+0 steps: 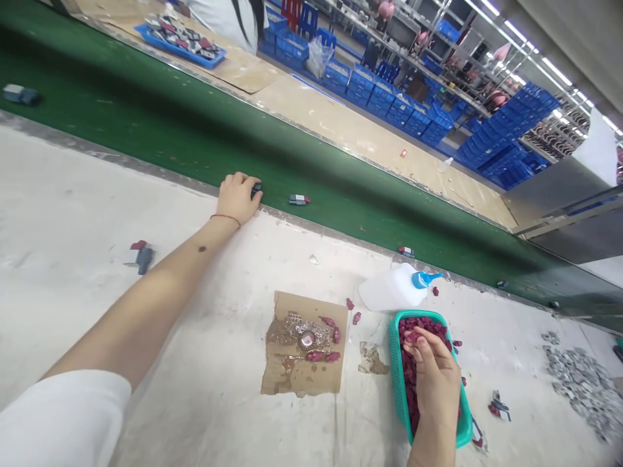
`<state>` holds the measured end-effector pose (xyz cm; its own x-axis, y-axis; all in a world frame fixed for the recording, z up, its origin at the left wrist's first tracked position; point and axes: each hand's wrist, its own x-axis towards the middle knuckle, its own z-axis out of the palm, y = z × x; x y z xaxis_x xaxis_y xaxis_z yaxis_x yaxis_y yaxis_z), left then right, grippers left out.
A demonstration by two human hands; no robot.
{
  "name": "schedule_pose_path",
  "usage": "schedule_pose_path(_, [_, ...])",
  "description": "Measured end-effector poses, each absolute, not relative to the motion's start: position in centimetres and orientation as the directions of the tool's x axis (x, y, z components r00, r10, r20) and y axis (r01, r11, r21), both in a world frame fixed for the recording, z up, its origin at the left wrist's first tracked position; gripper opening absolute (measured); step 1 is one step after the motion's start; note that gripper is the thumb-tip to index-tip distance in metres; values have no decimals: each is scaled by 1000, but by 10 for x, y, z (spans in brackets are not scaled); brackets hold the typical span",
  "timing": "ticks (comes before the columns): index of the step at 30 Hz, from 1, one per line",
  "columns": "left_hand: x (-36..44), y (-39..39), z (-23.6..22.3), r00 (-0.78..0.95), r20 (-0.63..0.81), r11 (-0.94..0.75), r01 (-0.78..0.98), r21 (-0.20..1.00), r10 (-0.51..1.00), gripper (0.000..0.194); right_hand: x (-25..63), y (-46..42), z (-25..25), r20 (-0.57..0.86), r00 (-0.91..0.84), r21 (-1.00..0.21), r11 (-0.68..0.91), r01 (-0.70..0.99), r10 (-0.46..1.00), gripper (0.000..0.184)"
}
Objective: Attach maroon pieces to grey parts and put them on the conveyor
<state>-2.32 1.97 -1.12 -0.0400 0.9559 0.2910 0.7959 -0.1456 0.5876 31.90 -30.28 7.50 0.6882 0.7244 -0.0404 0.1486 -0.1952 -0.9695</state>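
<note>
My left hand (239, 196) reaches to the near edge of the green conveyor belt (341, 194). Its fingers curl round a small dark blue-grey part (256, 188), mostly hidden under them. Over the green plastic basket (396, 376) is my right hand (435, 366), with thumb and fingertips pinched on a small dark red piece (413, 338). Many similar dark red pieces (409, 389) fill that basket. Between the hands lies a stained cardboard square (277, 337) bearing several red pieces (321, 356) and a small round metallic item (307, 340) in a wet patch.
A white bottle with a blue nozzle (389, 288) lies beside the basket. Assembled grey-and-red parts (298, 200) sit along the belt. One more part (141, 256) is on the table at left, and a heap of grey pieces (581, 389) at right. Someone in white (226, 23) is across the belt.
</note>
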Motion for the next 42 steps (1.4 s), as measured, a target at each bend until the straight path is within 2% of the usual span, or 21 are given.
schedule_pose_path(2, [-21,17,-7,-41,338,-192,754,629,940,29,314,-302,77,-22,659,-977,-155,144,752,33])
schedule_pose_path(5, [-13,3,3,-172,372,-218,567,795,912,28,301,-300,82,16,570,-970,-127,209,822,30])
schedule_pose_path(6, [-9,-5,7,-232,320,-190,451,872,919,29,295,-299,83,23,523,-963,-122,241,852,29])
schedule_pose_path(8, [-2,-26,12,-261,124,-75,188,979,957,29,281,-295,83,26,405,-941,-114,319,914,24])
schedule_pose_path(10, [4,-53,16,-157,-54,58,19,998,986,20,267,-289,79,26,257,-901,-89,425,966,19])
schedule_pose_path(12, [9,-84,17,-39,-118,118,-6,993,992,16,255,-281,74,34,85,-842,-17,539,996,15])
schedule_pose_path(16, [14,-144,19,269,-214,262,-159,952,939,40,238,-268,60,75,-198,-724,189,663,977,12])
schedule_pose_path(18, [16,-167,20,386,-268,373,-228,899,882,45,233,-263,54,91,-290,-683,271,678,953,11])
schedule_pose_path(20, [18,-184,22,417,-315,437,-239,867,853,44,230,-259,50,114,-372,-642,354,680,921,14])
schedule_pose_path(23, [22,-198,24,388,-332,445,-252,859,860,43,229,-255,46,135,-444,-566,437,699,886,21])
schedule_pose_path(28, [22,-203,20,366,-309,418,-271,867,878,57,233,-256,50,66,-460,-525,423,738,885,24])
schedule_pose_path(31, [22,-203,20,389,-300,402,-215,890,871,46,231,-258,51,42,-485,-524,433,734,873,27])
schedule_pose_path(34, [21,-208,24,410,-276,363,-151,920,870,36,227,-258,49,88,-501,-507,472,721,861,29])
schedule_pose_path(39, [20,-214,31,317,-269,286,-8,958,910,27,229,-257,48,88,-448,-508,426,748,890,26])
schedule_pose_path(42, [18,-212,31,281,-243,256,-12,966,928,25,231,-259,47,67,-437,-546,399,737,897,24])
